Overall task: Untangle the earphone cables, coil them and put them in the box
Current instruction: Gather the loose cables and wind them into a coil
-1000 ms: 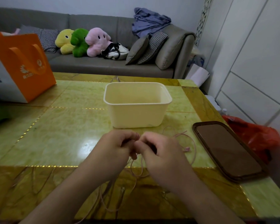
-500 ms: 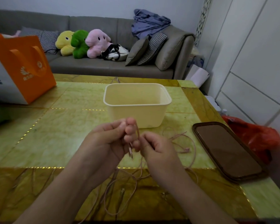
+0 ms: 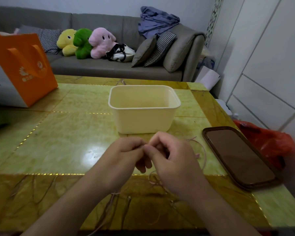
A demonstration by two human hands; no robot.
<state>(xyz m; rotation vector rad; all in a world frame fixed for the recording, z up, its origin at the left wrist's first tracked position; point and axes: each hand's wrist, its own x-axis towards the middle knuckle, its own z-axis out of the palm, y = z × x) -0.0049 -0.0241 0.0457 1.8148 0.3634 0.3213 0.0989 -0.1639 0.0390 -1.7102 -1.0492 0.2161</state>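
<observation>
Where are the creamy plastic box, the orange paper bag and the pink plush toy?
cream plastic box (image 3: 144, 120): head view, front wall.
orange paper bag (image 3: 26, 65): head view, orange front face.
pink plush toy (image 3: 100, 42): head view, its body.

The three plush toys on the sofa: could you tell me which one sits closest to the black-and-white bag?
The pink plush toy, rightmost of the three, sits right beside the bag. The green one is in the middle and the yellow one farthest left.

Two hands, the left hand (image 3: 124, 157) and right hand (image 3: 174, 160), met fingertip to fingertip above a table (image 3: 61, 147), just before a box (image 3: 144, 114). Earphone cables (image 3: 201, 150) trailed right of and beneath them; a tray (image 3: 237, 157) lay farther right, a bag (image 3: 22, 68) stood far left, a sofa (image 3: 109, 65) behind.
</observation>
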